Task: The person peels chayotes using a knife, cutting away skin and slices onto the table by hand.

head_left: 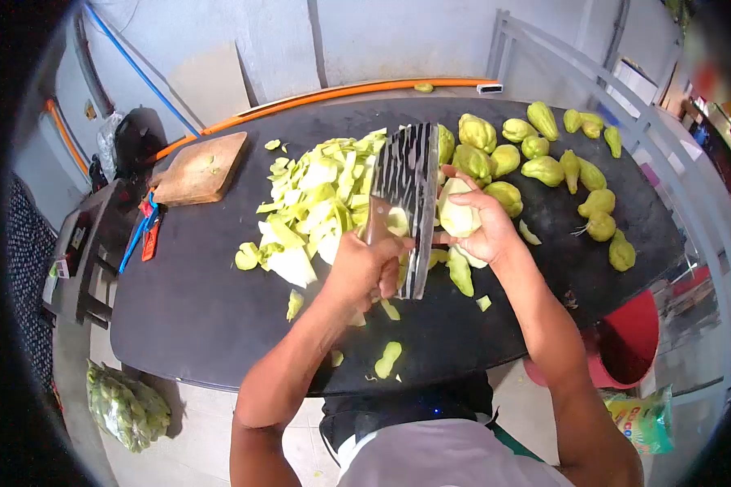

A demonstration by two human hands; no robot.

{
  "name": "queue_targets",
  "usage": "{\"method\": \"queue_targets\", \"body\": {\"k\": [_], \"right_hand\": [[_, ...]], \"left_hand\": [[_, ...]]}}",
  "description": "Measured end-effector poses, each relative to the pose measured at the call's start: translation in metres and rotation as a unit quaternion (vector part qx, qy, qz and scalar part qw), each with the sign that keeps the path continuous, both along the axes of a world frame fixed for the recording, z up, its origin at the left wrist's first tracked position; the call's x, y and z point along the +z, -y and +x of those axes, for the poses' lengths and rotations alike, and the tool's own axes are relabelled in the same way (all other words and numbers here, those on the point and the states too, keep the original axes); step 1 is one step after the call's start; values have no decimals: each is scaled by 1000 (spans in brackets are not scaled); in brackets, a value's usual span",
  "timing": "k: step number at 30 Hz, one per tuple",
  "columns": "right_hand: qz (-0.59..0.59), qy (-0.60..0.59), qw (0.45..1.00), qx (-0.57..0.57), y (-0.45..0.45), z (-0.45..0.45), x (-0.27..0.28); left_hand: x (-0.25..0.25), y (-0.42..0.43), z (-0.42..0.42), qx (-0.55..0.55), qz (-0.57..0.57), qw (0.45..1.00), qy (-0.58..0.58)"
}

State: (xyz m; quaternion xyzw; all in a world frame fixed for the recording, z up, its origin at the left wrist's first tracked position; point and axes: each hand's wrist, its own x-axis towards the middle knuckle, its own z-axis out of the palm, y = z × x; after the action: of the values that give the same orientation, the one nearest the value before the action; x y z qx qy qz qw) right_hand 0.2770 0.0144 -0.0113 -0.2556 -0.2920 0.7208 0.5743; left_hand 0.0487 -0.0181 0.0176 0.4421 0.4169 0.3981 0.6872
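My left hand (374, 264) is closed round the brown wooden handle of a wide cleaver (406, 183), whose blade stands up above the table with dark and light streaks on it. In my right hand (487, 219) is a pale, peeled chayote (459, 213), held just to the right of the blade. A heap of cut pale green pieces (317, 195) lies to the left of the blade. Below my right hand is a green chayote piece (460, 272). Another piece (388, 359) rests by the near edge.
Whole chayotes (544, 170) are spread over the right of the black table (195, 300). A wooden board (199, 169) and blue-handled tool (144, 231) lie at the left. A red bucket (629, 341) stands at the lower right, and a bag of greens (128, 406) is on the floor.
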Motion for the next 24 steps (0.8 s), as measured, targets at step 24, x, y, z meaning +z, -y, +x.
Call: {"method": "queue_targets", "body": {"k": [24], "right_hand": [[9, -23, 991, -131, 19, -37, 0]], "left_hand": [[-10, 15, 24, -41, -40, 998, 9]]}}
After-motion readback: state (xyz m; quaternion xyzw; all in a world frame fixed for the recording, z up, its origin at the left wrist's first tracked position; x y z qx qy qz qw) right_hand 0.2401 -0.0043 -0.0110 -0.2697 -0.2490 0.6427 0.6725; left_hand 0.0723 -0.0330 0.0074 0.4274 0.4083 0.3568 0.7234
